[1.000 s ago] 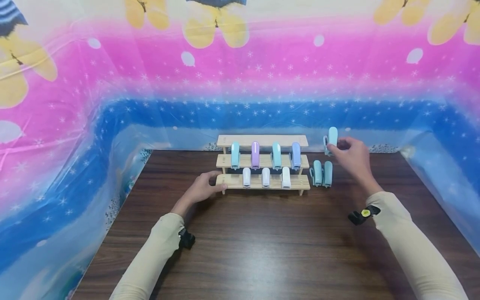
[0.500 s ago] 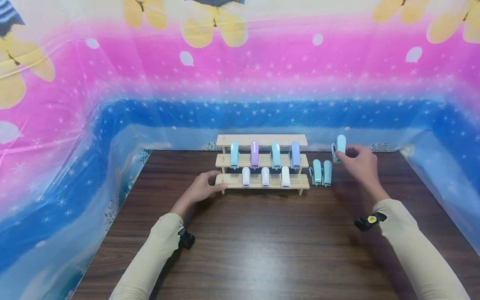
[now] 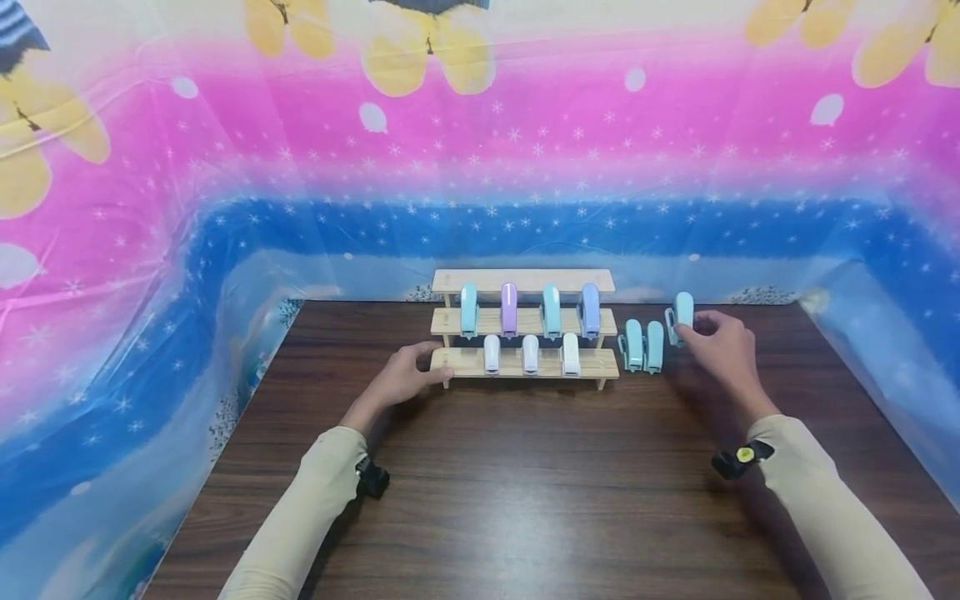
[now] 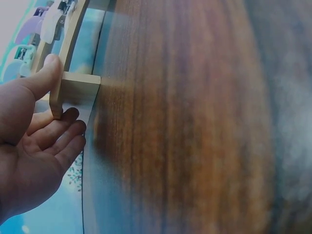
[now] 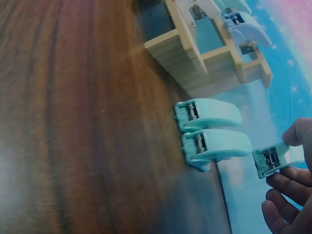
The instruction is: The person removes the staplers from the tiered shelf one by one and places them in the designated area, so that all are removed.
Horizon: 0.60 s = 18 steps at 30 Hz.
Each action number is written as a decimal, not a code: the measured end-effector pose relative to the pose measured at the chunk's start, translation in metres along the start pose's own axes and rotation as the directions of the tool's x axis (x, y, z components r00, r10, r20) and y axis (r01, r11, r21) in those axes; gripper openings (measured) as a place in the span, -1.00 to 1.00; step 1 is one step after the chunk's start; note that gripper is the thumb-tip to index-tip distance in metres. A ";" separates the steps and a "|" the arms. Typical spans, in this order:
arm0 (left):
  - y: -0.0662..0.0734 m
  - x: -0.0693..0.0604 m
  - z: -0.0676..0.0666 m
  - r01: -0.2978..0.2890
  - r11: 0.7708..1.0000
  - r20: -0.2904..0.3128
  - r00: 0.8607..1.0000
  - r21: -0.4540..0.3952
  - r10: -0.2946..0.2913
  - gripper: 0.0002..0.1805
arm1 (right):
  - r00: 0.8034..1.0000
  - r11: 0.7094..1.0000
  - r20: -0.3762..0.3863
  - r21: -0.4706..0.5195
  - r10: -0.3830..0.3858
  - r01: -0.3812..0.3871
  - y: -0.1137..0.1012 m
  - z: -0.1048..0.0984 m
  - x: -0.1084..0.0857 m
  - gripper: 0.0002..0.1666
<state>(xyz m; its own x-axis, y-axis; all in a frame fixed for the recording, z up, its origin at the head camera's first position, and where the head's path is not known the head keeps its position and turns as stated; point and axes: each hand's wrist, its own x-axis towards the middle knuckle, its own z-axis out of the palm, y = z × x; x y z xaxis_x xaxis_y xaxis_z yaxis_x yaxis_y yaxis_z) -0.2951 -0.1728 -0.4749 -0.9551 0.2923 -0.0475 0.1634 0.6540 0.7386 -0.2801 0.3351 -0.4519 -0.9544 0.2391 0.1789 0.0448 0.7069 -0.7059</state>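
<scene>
My right hand point(image 3: 723, 346) pinches a light-turquoise hole punch point(image 3: 681, 317) between thumb and fingers. It is upright, just right of two turquoise hole punches point(image 3: 643, 346) standing side by side; whether it touches the table is unclear. In the right wrist view, a metal spring shows in the held punch's point(image 5: 270, 158) end. My left hand point(image 3: 405, 375) grips the left end of a three-step wooden stand point(image 3: 463, 360), thumb on the lowest board and fingers around its end. White hole punches point(image 3: 530, 354) line the lowest step. Turquoise, purple point(image 3: 509, 308) and periwinkle punches point(image 3: 590, 308) stand on the middle one.
The stand's top board point(image 3: 523, 280) bears nothing. A dark wood-grain table point(image 3: 510, 483) lies beneath everything. A patterned pink and blue cloth point(image 3: 517, 225) hangs close behind the stand and along both sides. Each sleeve carries a black wrist camera point(image 3: 738, 458).
My right hand has carried the turquoise hole punch rightward, then lowered it beside the two turquoise punches. My left hand stays on the stand.
</scene>
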 end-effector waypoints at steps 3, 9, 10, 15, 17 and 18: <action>0.000 0.000 0.000 -0.001 1.000 0.002 1.000 0.000 0.001 -0.27 | 1.000 1.000 0.018 0.004 0.017 -0.017 0.006 0.004 -0.003 -0.17; -0.001 0.001 0.000 -0.003 1.000 -0.002 1.000 -0.001 0.003 -0.28 | 0.998 0.999 0.037 -0.005 0.043 -0.043 0.015 0.010 -0.006 -0.18; -0.001 0.001 0.000 -0.003 1.000 -0.003 1.000 -0.001 0.003 -0.28 | 0.998 0.999 0.041 -0.007 0.046 -0.046 0.016 0.011 -0.006 -0.18; -0.001 0.001 0.001 -0.002 1.000 -0.003 1.000 -0.004 0.002 -0.28 | 0.998 0.999 0.053 -0.031 0.044 -0.043 0.022 0.015 -0.007 -0.19; -0.001 0.001 0.001 -0.001 1.000 -0.002 1.000 -0.007 0.001 -0.28 | 0.998 0.998 0.054 -0.041 0.041 -0.039 0.024 0.016 -0.007 -0.20; -0.001 0.001 0.001 -0.001 1.000 -0.002 1.000 -0.007 0.001 -0.28 | 0.998 0.998 0.053 -0.045 0.039 -0.037 0.025 0.017 -0.007 -0.20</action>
<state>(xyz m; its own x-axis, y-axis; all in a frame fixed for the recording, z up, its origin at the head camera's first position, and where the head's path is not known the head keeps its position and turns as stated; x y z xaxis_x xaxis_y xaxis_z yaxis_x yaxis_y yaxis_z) -0.2956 -0.1729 -0.4767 -0.9554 0.2916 -0.0459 0.1623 0.6488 0.7434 -0.2772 0.3394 -0.4821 -0.9663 0.2306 0.1144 0.0930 0.7271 -0.6802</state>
